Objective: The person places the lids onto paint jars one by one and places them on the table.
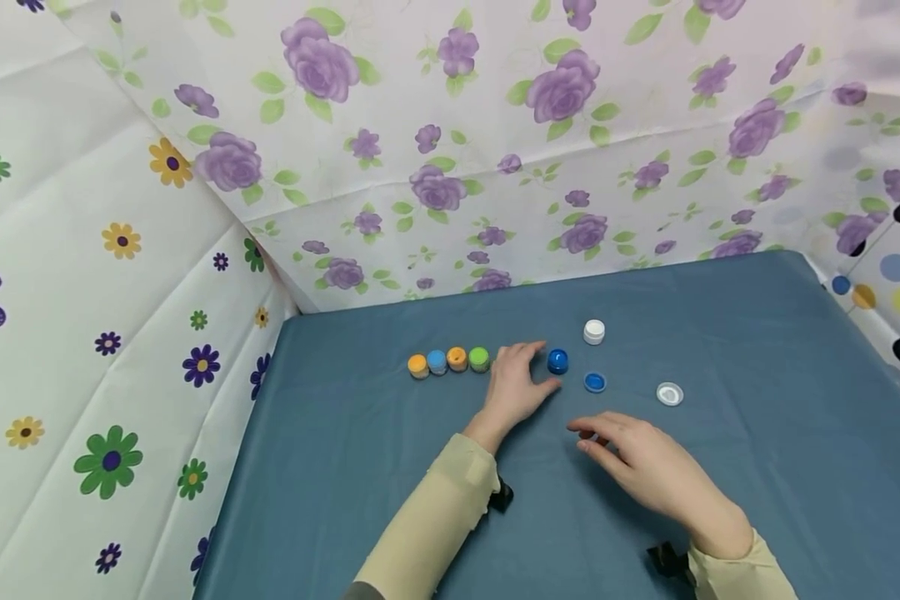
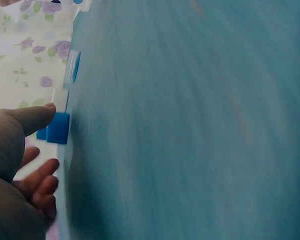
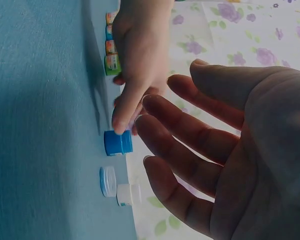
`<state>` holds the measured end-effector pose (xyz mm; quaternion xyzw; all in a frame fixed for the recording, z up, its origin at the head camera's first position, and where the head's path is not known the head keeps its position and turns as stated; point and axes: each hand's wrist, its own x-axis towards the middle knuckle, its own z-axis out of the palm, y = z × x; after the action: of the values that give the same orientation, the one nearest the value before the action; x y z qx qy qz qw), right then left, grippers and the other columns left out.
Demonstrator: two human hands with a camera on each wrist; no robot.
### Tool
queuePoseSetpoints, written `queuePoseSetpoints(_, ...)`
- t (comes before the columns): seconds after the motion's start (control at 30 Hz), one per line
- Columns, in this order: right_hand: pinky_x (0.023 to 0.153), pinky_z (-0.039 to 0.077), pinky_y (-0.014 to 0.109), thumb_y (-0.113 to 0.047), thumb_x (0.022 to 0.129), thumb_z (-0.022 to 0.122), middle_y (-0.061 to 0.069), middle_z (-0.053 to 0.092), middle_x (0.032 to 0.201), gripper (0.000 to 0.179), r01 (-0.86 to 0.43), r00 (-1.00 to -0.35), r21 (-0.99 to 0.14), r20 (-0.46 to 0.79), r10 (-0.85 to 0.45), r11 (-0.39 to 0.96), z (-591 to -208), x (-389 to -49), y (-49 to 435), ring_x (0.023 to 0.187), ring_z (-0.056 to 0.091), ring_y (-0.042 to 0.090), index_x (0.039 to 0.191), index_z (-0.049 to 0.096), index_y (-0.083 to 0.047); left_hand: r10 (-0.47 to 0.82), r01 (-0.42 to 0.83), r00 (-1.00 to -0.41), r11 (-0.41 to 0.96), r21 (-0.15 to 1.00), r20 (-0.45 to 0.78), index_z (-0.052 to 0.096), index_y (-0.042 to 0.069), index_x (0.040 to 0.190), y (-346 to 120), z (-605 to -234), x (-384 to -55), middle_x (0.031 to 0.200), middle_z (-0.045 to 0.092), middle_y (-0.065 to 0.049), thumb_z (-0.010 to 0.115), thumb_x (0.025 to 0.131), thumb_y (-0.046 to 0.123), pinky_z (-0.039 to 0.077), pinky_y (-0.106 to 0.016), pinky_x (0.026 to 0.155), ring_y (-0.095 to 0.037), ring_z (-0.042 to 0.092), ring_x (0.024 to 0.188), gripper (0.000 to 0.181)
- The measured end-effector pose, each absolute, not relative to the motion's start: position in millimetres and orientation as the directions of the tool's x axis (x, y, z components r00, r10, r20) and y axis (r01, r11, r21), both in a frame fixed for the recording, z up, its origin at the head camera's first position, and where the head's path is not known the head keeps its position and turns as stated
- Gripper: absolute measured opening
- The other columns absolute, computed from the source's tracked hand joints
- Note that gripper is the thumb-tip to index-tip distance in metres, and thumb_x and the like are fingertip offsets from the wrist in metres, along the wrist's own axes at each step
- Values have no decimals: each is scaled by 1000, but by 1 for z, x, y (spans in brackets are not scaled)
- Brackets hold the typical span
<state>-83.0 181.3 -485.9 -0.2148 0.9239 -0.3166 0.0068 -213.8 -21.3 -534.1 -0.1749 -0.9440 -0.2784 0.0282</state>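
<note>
Head view: there's the left hand (image 1: 516, 385), its grip loosely spread, between the green jar (image 1: 479, 358) and the blue jar (image 1: 558, 361) on the desk (image 1: 345, 467); the blue lid (image 1: 595, 382) lies nearer, to the right. Left wrist: thumb right by the blue jar, touching or not, I can't tell. Right wrist: the right hand (image 3: 260, 145), grip relaxed, holds nothing.

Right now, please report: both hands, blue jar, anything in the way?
Left hand at blue jar, contact unclear. Right hand holding nothing. Jar upright. Nothing visibly blocking left hand.
</note>
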Motion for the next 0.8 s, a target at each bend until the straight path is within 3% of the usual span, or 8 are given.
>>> queuePoseSetpoints(0.17, 84, 59, 37, -27, 107, 70, -3, 74, 122, 28, -378, -912, -595, 110, -394, 709, -487, -83, 181, 98, 68, 6, 134, 75, -19, 163, 183, -983, 760, 623, 90, 70, 17, 142, -2, -540, -213, 140, 64, -6, 84, 94, 46, 47, -46, 104, -26, 55, 120, 57)
queuePoseSetpoints(0.33, 83, 59, 37, -29, 109, 67, -3, 74, 123, 29, -384, -908, -609, 109, -406, 695, -487, -82, 181, 99, 68, 7, 135, 74, -19, 65, 108, -994, 779, 618, 92, 74, 20, 135, 8, -540, -211, 138, 63, -5, 86, 92, 50, 45, -46, 103, -25, 53, 115, 54)
queuePoseSetpoints(0.6, 83, 59, 36, -26, 108, 68, -5, 74, 122, 27, -388, -903, -617, 105, -417, 685, -485, -82, 180, 98, 68, 5, 134, 75, -20, 55, 121, -991, 768, 629, 124, 76, 19, 130, 7, -542, -209, 131, 65, -4, 85, 94, 46, 46, -45, 100, -25, 54, 112, 46)
queuePoseSetpoints(0.7, 83, 59, 36, -26, 108, 69, -4, 74, 122, 28, -378, -905, -617, 91, -415, 690, -486, -83, 179, 99, 68, 5, 134, 75, -20, 81, 134, -991, 704, 697, 108, 75, 15, 130, 1, -539, -209, 129, 68, -5, 83, 97, 41, 47, -44, 103, -24, 57, 114, 43)
queuePoseSetpoints(0.8, 84, 59, 37, -26, 108, 69, -4, 74, 123, 28, -372, -907, -615, 79, -414, 696, -488, -83, 180, 100, 69, 7, 135, 75, -19, 98, 137, -990, 586, 799, 98, 74, 12, 128, -8, -535, -208, 117, 72, -5, 82, 98, 31, 52, -38, 95, -20, 64, 106, 36)
